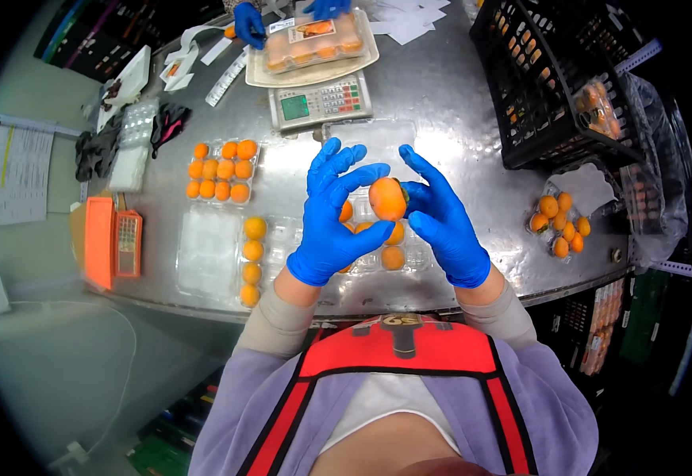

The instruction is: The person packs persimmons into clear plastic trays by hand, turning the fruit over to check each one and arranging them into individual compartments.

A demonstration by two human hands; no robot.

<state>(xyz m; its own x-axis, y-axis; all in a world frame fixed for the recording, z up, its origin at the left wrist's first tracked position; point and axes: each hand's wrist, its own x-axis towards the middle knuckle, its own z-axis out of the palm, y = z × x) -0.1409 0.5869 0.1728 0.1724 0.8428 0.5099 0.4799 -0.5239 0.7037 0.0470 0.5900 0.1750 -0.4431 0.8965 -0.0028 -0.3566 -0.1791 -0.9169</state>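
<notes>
Both gloved hands are meeting over the metal bench (453,91), raised in front of the wearer's chest. One orange fruit (387,199) is sitting between them, its leafy cap facing the right. The left hand (338,210) is curving its index finger over the top and its thumb below, apparently pinching lightly so the skin isn't being squeezed; its other fingers are fanning away, probably leaving the surface in view. The right hand (445,218) is bringing its fingers against the capped side; whether it is gripping or merely steadying, I cannot tell. Directly beneath the hands, a see-through tray (420,252) is holding more fruit, partly hidden by the gloves; its moulded hollows are presumably stopping them from rolling. Just left of the hands, a row of four fruits (253,251) is standing in line, likely seated in similar hollows. Farther left and ahead, a block of fruits (225,169) is resting in close rows. Well to the right, a loose cluster (560,224) is lying within arm's reach, near a black crate (552,91). Ahead of the hands, a scale (320,103) is carrying a packed box (314,46) on its pan; a co-worker's blue-gloved hand (248,25) is touching its side, perhaps to steady it.
</notes>
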